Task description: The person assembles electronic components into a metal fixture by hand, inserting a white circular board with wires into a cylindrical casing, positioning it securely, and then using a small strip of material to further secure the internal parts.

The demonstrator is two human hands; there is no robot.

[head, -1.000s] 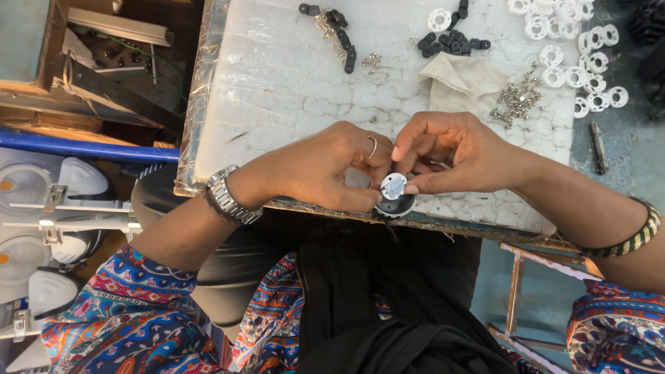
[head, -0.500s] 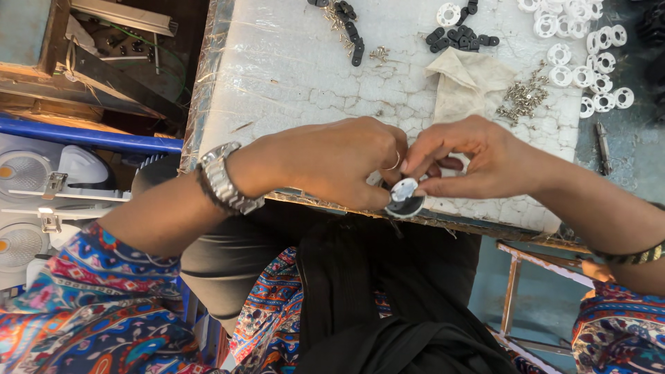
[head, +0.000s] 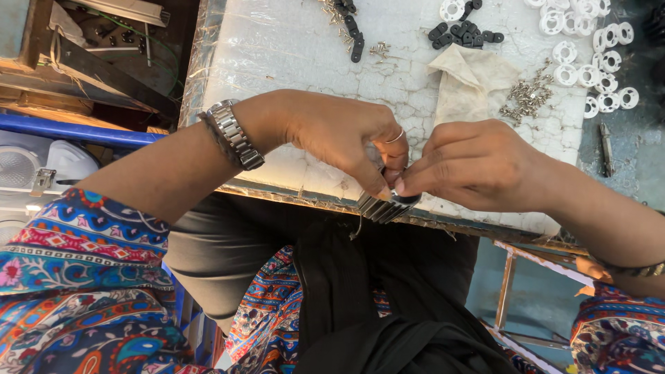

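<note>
Both hands meet at the near edge of the bench (head: 291, 62). Left hand (head: 339, 135) & right hand (head: 478, 163) pinch a small round metal part (head: 388, 205), ribbed/finned on its side, dark on top; fingers of both closed on it from above, thumb tips touching its rim. Part sits just under the fingertips, partly hidden, overhanging the bench edge. Looks stiff, light, prob. a bit slick w/ thin fins, so best held by the rim, not the fins. Farther back: white plastic rings (head: 596, 52), black links (head: 460, 33), small screws (head: 530, 97), cloth scrap (head: 467, 83), all well apart from hands.
</note>
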